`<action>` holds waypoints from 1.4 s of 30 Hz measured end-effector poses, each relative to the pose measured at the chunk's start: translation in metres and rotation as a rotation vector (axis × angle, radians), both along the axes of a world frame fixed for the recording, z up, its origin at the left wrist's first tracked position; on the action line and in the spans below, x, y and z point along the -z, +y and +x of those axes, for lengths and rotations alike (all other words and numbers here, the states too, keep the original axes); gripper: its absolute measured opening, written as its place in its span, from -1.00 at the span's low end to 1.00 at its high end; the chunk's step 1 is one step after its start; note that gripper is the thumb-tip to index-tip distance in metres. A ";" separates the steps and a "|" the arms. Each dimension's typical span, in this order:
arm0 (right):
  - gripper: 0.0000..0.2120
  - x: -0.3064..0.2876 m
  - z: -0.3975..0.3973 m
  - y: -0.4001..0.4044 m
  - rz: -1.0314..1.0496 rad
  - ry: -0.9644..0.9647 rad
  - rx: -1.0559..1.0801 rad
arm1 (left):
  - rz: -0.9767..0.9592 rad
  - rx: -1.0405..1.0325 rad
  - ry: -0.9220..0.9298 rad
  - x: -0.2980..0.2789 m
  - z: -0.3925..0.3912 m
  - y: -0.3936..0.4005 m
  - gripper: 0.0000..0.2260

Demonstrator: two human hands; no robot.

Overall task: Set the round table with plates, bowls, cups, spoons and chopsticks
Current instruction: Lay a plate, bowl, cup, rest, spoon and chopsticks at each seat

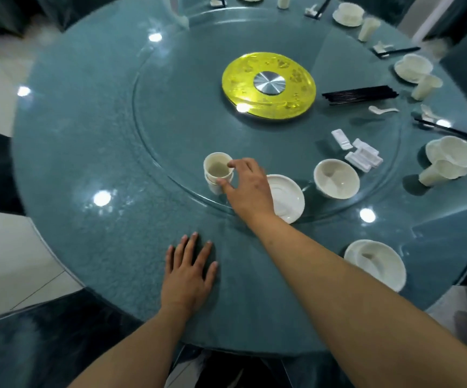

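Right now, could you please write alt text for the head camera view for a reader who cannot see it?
The right hand pinches the top of a stack of white cups on the glass turntable of a round teal table, while the left hand rests flat near its edge. A plate and bowl sit beside the cups; finished settings line the right rim.

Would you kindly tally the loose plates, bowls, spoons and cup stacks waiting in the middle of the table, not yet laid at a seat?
Plate: 1
Bowl: 1
Spoon: 1
Cup stack, gripped by the right hand: 1
Total: 4
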State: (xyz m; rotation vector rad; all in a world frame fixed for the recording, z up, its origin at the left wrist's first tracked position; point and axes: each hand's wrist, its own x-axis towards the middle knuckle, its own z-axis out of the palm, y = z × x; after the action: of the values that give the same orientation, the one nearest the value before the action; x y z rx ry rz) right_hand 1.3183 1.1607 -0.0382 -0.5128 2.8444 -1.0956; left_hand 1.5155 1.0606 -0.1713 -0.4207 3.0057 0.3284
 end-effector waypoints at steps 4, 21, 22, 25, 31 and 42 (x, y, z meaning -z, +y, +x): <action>-0.55 0.003 -0.015 -0.019 0.090 0.032 -0.036 | -0.029 -0.003 -0.038 0.001 0.000 -0.002 -0.49; -0.52 -0.003 -0.030 -0.020 0.230 0.083 -0.153 | -0.040 0.001 -0.052 0.000 -0.002 -0.001 -0.48; -0.52 -0.004 -0.030 -0.020 0.236 0.087 -0.150 | -0.041 -0.002 -0.057 0.000 -0.002 -0.001 -0.47; -0.54 -0.007 -0.029 -0.019 0.281 0.103 -0.137 | -0.038 0.000 -0.046 0.000 -0.002 -0.001 -0.48; -0.49 -0.016 -0.030 -0.022 0.304 0.178 -0.086 | -0.043 0.002 -0.019 0.000 0.000 0.000 -0.48; -0.46 -0.043 -0.016 0.023 0.060 0.243 0.005 | -0.039 -0.009 0.002 0.008 -0.003 -0.004 -0.46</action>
State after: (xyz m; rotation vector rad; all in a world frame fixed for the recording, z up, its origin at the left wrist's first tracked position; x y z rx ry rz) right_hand 1.3026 1.1839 0.0049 -0.6787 3.0746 -1.0091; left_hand 1.5127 1.0565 -0.1792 -0.4372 3.0175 0.2717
